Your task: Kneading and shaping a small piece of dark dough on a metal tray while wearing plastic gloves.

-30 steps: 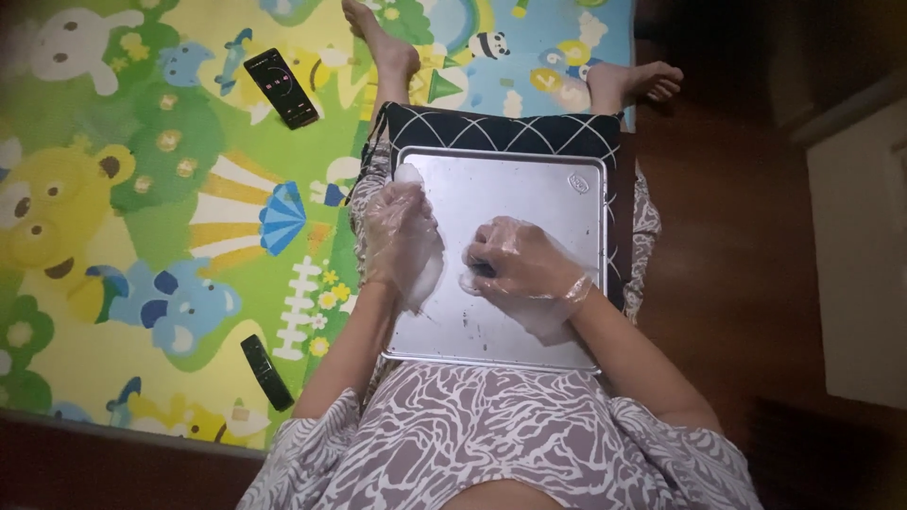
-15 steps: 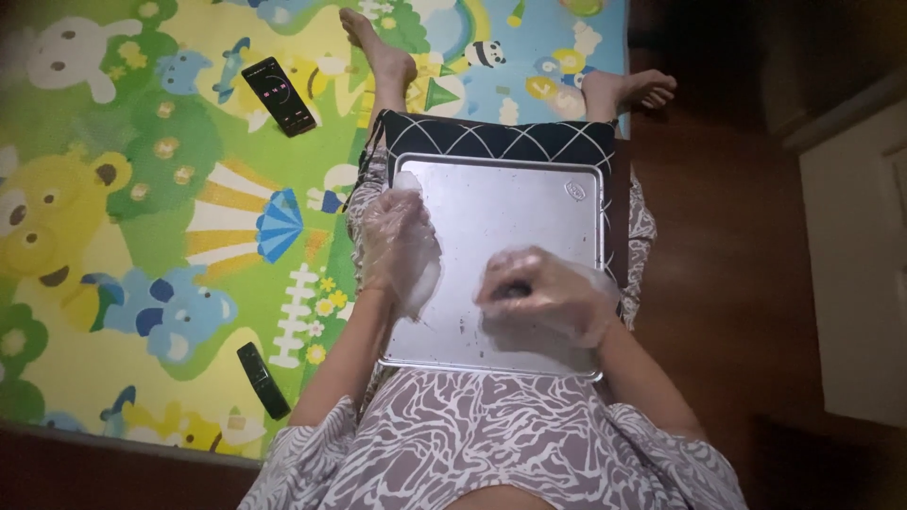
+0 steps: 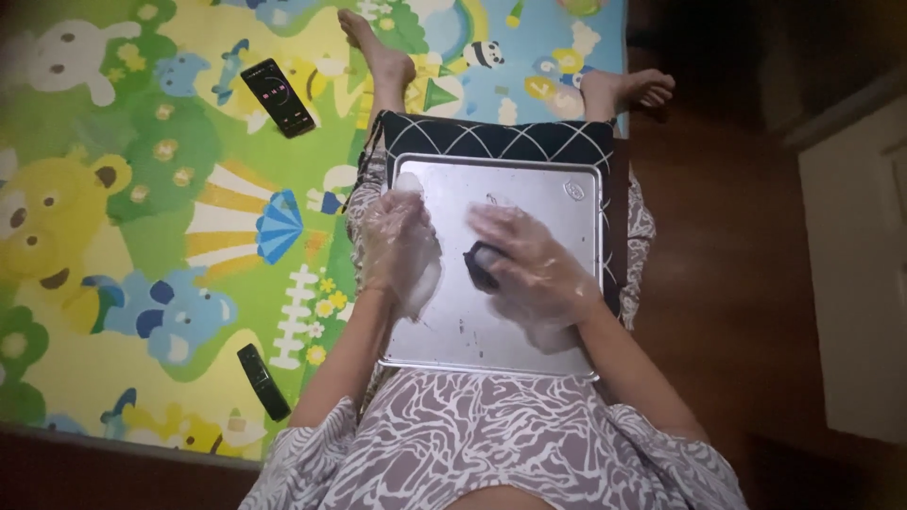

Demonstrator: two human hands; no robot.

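A metal baking tray (image 3: 557,194) lies flat on a dark quilted cushion (image 3: 501,140) across my lap. My left hand (image 3: 402,247), in a clear plastic glove, rests on the tray's left edge with fingers flat. My right hand (image 3: 529,264), also gloved, presses a small dark lump (image 3: 480,266) against the middle of the tray. The lump is partly hidden under my fingers.
I sit on a bright cartoon play mat (image 3: 142,217) with my bare feet (image 3: 378,52) stretched ahead. A black phone (image 3: 278,96) lies on the mat at the upper left. A black remote (image 3: 263,381) lies by my left elbow. Dark wood floor (image 3: 718,283) runs along the right.
My right hand has slid the dark lump from the tray's lower right toward its middle. My left hand has stayed on the tray's left edge.
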